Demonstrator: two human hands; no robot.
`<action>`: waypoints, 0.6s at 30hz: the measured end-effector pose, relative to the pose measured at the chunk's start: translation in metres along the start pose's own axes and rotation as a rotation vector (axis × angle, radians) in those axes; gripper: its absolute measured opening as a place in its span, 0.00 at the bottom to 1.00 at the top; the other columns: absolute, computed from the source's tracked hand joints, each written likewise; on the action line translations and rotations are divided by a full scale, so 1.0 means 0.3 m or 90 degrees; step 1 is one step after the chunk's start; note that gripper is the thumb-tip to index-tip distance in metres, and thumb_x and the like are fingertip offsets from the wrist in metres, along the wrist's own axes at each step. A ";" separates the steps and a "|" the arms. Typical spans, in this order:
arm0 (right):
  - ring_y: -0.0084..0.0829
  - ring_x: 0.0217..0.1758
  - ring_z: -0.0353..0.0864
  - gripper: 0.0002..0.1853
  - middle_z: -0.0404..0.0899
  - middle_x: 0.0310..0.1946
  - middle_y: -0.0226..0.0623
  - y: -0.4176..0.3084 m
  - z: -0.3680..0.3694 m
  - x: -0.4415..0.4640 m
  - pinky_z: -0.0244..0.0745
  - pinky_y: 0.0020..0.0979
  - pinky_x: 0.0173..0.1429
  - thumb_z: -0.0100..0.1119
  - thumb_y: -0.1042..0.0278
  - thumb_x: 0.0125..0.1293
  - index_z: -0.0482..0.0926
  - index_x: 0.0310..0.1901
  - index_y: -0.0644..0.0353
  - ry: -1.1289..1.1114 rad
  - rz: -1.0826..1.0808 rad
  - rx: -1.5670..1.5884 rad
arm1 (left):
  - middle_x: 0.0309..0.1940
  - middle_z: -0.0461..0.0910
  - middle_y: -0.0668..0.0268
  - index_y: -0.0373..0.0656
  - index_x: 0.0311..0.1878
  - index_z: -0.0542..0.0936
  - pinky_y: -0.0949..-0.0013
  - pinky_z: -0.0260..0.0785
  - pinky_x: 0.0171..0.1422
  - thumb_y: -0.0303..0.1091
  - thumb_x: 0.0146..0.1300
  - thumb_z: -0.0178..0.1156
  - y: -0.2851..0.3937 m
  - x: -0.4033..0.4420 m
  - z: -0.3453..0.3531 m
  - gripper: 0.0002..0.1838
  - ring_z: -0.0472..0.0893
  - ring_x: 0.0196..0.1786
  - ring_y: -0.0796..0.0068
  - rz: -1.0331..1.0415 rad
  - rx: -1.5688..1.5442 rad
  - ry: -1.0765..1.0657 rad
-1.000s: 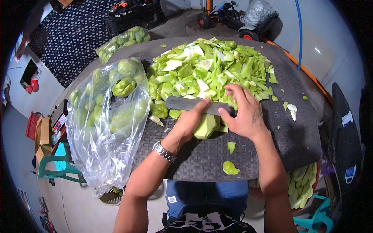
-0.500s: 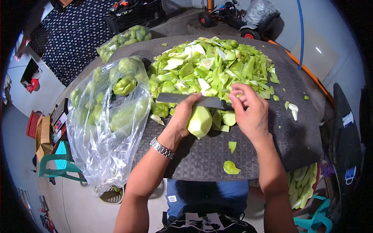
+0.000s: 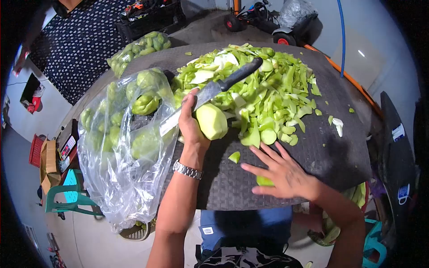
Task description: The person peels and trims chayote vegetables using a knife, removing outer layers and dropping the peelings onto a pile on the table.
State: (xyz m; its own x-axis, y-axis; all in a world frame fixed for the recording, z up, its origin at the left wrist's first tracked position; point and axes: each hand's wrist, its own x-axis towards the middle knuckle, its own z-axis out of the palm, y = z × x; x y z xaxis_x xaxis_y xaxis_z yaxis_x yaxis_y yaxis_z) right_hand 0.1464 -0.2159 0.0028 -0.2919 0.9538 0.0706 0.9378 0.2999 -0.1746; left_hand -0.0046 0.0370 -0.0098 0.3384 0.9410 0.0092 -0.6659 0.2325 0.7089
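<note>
My left hand is closed around a peeled, pale green chayote. The same hand pins a knife by its blade, the black handle pointing up and to the right over the peelings. Fingers spread, my right hand lies low over the table just below the heap of green chayote peelings. A piece of peel shows partly under its palm, and a small piece of peel is to its left.
A clear plastic bag of unpeeled chayotes covers the left of the woven-topped table. Behind it is a second bag of chayotes. Teal chairs stand at the lower left and lower right. A basket sits on the floor.
My right hand has let go of the knife handle and come down to the table with fingers spread. The knife has swung handle-up in my left hand, and loose peel has shifted toward the heap.
</note>
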 end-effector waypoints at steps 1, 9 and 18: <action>0.58 0.84 0.54 0.37 0.59 0.79 0.59 0.042 0.013 0.066 0.47 0.67 0.83 0.50 0.30 0.75 0.68 0.79 0.38 -0.005 -0.016 -0.011 | 0.47 0.87 0.61 0.43 0.63 0.81 0.59 0.83 0.47 0.47 0.77 0.55 0.001 -0.005 0.016 0.22 0.86 0.42 0.65 -0.010 -0.005 -0.006; 0.50 0.67 0.78 0.28 0.79 0.65 0.51 0.385 0.037 0.572 0.70 0.49 0.73 0.56 0.37 0.73 0.86 0.58 0.53 -0.042 0.179 -0.018 | 0.43 0.86 0.58 0.42 0.63 0.80 0.59 0.83 0.44 0.46 0.77 0.55 0.011 -0.013 0.038 0.21 0.87 0.39 0.63 -0.016 -0.035 0.011; 0.34 0.44 0.88 0.13 0.90 0.39 0.40 0.511 -0.397 0.730 0.81 0.35 0.52 0.68 0.57 0.67 0.86 0.44 0.58 -0.117 0.230 0.050 | 0.40 0.85 0.58 0.42 0.64 0.77 0.57 0.84 0.39 0.46 0.77 0.54 0.060 -0.021 0.025 0.22 0.86 0.34 0.60 -0.043 -0.109 -0.059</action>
State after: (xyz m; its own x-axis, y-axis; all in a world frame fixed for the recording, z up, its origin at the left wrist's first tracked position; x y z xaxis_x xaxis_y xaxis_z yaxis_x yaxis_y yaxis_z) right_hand 0.2486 0.0373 0.1086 0.0185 0.9827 -0.1840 0.9710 -0.0615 -0.2308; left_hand -0.0138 0.0334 0.0082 0.4409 0.8968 0.0357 -0.7399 0.3407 0.5800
